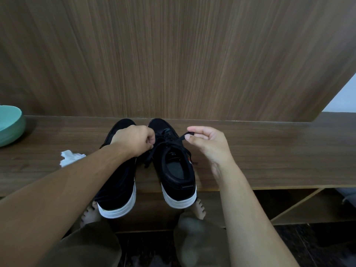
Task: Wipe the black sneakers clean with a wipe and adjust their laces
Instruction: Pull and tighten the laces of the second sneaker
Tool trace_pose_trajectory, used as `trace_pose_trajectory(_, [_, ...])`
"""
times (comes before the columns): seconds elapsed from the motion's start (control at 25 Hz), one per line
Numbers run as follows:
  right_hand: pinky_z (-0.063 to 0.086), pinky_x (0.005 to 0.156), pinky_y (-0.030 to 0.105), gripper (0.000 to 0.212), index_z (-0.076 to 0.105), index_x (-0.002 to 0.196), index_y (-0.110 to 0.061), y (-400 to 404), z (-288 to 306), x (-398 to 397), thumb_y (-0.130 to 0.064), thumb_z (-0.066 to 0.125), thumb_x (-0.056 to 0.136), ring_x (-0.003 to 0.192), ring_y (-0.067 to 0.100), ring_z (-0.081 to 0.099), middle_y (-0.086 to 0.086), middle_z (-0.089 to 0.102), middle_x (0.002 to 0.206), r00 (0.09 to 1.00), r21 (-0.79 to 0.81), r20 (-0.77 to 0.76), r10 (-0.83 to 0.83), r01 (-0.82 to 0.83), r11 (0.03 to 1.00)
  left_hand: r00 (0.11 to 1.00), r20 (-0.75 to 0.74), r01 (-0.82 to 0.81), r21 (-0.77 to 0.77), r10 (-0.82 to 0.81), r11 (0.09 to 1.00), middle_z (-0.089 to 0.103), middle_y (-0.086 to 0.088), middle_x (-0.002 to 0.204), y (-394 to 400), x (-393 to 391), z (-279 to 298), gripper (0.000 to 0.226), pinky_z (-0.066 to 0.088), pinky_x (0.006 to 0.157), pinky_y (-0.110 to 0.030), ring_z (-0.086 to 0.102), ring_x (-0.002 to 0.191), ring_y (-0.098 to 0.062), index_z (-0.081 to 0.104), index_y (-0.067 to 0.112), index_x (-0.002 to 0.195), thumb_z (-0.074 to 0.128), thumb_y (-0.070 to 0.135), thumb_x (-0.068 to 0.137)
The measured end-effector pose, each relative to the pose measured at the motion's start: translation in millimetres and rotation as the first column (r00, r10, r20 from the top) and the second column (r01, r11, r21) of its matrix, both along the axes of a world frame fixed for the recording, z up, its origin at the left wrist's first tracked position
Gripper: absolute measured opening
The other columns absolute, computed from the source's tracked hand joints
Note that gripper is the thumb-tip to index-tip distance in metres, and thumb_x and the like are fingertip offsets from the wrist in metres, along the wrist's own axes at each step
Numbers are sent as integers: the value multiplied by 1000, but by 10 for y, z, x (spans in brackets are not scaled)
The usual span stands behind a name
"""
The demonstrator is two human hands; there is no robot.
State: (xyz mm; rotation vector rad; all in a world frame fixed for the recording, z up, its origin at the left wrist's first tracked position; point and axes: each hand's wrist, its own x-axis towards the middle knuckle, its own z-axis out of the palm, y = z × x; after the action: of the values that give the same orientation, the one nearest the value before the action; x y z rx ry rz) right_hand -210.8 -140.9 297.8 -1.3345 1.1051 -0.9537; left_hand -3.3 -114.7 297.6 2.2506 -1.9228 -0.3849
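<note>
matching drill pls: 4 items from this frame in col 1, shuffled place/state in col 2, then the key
Column 1
1. right sneaker
2. wipe
3. green bowl
4. left sneaker

Column 2
A. crumpled on the shelf, beside the left forearm
B. at the frame's left edge, partly cut off
C. lace pulled out to the side by the right hand
D. partly hidden under the left hand and forearm

Pairs: 1-C, 2-A, 3-B, 4-D
</note>
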Motion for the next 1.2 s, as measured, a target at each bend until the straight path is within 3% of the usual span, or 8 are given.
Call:
trace_pose_trajectory(0.08, [44,89,27,48,61,123,-19,-6,-7,38,-10,76,78,82,-1,65,-7,71,81,1000,30,-1,-12,12,999,998,-54,-25,-40,23,999,64,7,90,-7,-3,-6,6,51,81,-38,61,87,-15,58,28,83,56,25,88])
trace_pose_trajectory(0.16, [42,90,30,63,50,134,-18,-27,-13,62,-9,76,77,90,3,63,-2,71,92,1000,84,1,1,-1,996,922,-376,-141,-98,95,985,69,-2,85,-43,-12,48,4,54,74,-32,65,77,-17,56,21,86,53,19,89])
trace_pose_trajectory(0.32, [42,53,6,50,58,126,-10,-8,6,96,-3,73,78,75,-4,65,5,71,100,999,155,29,33,-37,987,497,-854,-258,23,153,966,73,2,90,-41,-41,358,19,47,73,-25,67,78,-9,59,21,107,58,14,90])
trace_pose_trajectory(0.4, [38,50,5,40,64,118,-11,5,20,108,-1,71,80,71,-7,64,0,72,94,997,182,78,18,-32,983,389,-912,-202,53,129,978,73,3,96,-18,-7,453,27,47,78,-27,69,83,-7,60,22,112,58,8,89])
trace_pose_trajectory(0.52, [40,50,6,26,71,109,-12,17,28,133,-3,65,86,65,-12,63,-11,67,82,992,183,123,-13,-10,983,390,-916,-135,44,94,990,73,1,103,7,38,456,34,48,90,-31,69,95,-10,62,17,115,56,-2,87])
trace_pose_trajectory(0.72, [41,43,6,30,61,124,-15,64,40,213,-6,50,96,56,-5,59,7,70,99,992,133,123,15,-31,991,267,-964,-46,4,16,999,69,2,113,37,41,462,55,53,88,-31,66,104,-11,58,21,122,51,-17,83])
trace_pose_trajectory(0.92, [54,67,29,25,54,115,-17,-24,-40,376,-17,62,91,65,7,57,10,73,95,994,167,92,-61,45,985,367,-929,-5,-52,-47,999,72,-1,102,45,-24,536,40,55,75,-22,68,96,-12,65,18,112,63,-6,80])
trace_pose_trajectory(1.2, [55,72,34,4,65,85,-19,-88,-46,509,-21,68,84,57,8,55,-1,72,66,996,62,-4,-89,89,994,635,-746,152,-133,-199,979,70,-2,78,26,-169,591,13,51,62,-18,65,69,-6,70,13,93,67,7,82])
